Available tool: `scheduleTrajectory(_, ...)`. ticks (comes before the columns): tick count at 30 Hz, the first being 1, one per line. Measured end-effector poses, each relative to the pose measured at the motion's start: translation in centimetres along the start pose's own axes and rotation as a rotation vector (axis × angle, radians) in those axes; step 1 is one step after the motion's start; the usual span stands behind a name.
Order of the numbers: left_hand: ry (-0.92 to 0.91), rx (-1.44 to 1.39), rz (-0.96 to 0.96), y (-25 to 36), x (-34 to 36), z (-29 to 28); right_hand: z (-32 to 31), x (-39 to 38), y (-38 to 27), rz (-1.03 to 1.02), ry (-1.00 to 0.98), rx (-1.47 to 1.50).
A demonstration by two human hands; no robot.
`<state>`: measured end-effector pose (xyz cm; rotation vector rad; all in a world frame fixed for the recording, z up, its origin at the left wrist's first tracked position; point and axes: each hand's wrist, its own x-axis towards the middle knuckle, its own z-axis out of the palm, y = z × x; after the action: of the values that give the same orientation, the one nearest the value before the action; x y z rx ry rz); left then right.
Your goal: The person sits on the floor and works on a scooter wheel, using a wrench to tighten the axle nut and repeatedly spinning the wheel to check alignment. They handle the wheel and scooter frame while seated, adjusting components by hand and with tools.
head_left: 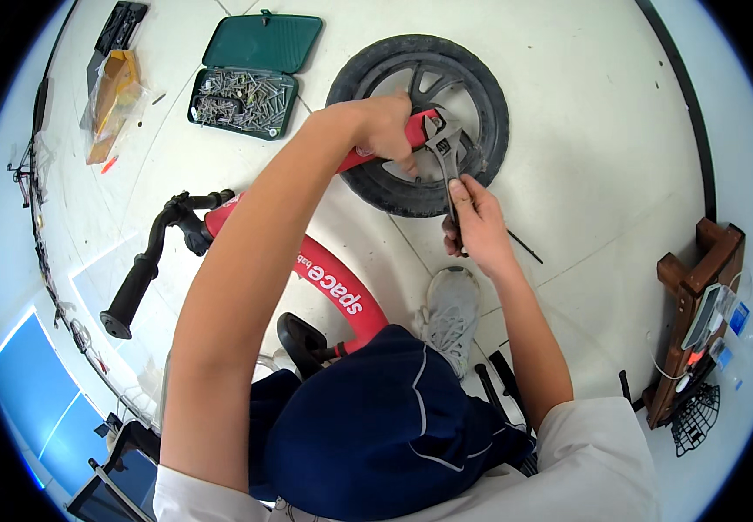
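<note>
A small red bike frame [341, 283] lies in front of me, and the end of its red fork [418, 130] reaches over a black spoked wheel [491, 100]. My left hand [385, 129] is closed around the fork near that end. My right hand [481, 224] grips the handle of a silver adjustable wrench [448, 155]. The wrench's jaw sits at the tip of the fork, over the wheel's hub area. Whether the jaw is tight on a nut cannot be made out. My left forearm hides part of the frame.
Beyond the frame lies an open green case [263, 45] full of screws. A black handlebar [141, 278] juts left, with a pedal [300, 339] closer in. My grey shoe [452, 309] stands below the wheel. A thin dark rod [526, 247] and a brown wooden stand [698, 287] are right.
</note>
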<state>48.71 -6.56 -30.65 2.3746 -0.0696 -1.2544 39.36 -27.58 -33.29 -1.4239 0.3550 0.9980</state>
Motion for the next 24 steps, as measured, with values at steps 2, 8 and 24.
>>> scheduleTrajectory(2,-0.026,0.059,0.08,-0.7,-1.5,-0.5,0.9,-0.1,0.2,-0.003,-0.018,0.06)
scheduleTrajectory(8,0.79,-0.043,0.266,-0.6,-6.5,2.4,4.0,0.7,1.3,-0.012,-0.103,0.379)
scheduleTrajectory(24,0.636,-0.457,-0.209,-2.9,-12.6,6.8,4.9,2.0,-2.2,-0.051,-0.279,0.259)
